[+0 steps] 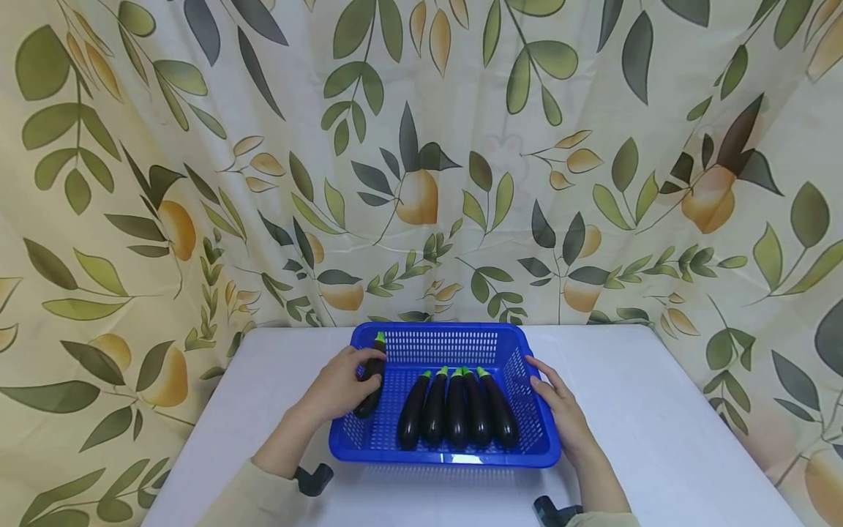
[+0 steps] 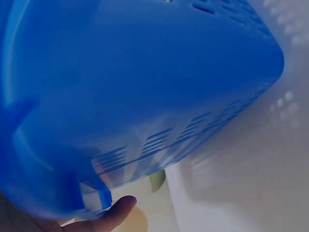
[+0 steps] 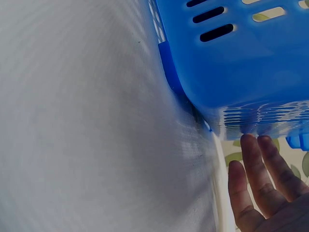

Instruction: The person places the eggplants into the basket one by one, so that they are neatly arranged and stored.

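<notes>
A blue plastic basket point(image 1: 443, 459) with slotted walls stands on the white table. Over its left wall reaches my left hand point(image 1: 339, 386), its thumb and fingers gripping a dark eggplant point(image 1: 369, 401) with a green stem end. That eggplant slants along the left side, its stem pointing away from me. Several more eggplants point(image 1: 456, 410) lie side by side in the basket's middle and right. My right hand point(image 1: 563, 410) is at the right rim. In the right wrist view its fingers point(image 3: 258, 176) extend nearly straight, fingertips right at the outer wall; the thumb is hidden there.
White table surface point(image 1: 658, 424) extends on both sides of the basket. A curtain point(image 1: 461, 183) printed with leaves and fruit hangs behind and around the table. Dark devices point(image 1: 315, 479) are worn at both wrists, below the basket's front edge.
</notes>
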Motion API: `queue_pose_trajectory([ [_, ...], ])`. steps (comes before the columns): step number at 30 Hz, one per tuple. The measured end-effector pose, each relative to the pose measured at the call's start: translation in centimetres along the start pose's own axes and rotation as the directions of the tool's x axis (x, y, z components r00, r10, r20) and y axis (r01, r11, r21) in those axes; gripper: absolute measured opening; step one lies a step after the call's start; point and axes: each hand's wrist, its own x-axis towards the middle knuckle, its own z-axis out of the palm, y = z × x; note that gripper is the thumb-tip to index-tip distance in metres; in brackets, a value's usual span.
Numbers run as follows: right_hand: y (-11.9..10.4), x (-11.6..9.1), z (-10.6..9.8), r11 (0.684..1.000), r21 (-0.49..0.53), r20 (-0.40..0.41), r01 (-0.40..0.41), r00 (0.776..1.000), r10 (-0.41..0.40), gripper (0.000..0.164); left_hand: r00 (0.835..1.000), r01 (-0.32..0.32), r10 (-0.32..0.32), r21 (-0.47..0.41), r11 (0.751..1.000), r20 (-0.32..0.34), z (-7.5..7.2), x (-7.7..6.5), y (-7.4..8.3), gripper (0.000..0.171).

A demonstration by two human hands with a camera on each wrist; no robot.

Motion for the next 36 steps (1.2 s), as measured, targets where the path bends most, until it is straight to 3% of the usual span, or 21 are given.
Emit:
queue_pose_trajectory([
  [15,0.1,0.0,0.0,1.000,0.016,0.009,0.010,1.000,-0.010,0.060,0.999,-0.026,0.021,0.093,0.995,0.046,2.4,0.4,-0.2,0.038],
  [20,0.1,0.0,-0.1,1.000,0.019,0.008,0.004,1.000,-0.004,0.060,0.999,-0.030,0.023,0.195,0.980,0.036,3.3,0.3,-0.3,0.037],
  [36,0.0,0.0,0.1,1.000,0.004,0.002,-0.013,1.000,0.013,0.060,0.999,-0.031,0.035,0.379,0.925,-0.004,4.7,-0.3,-0.4,0.035],
])
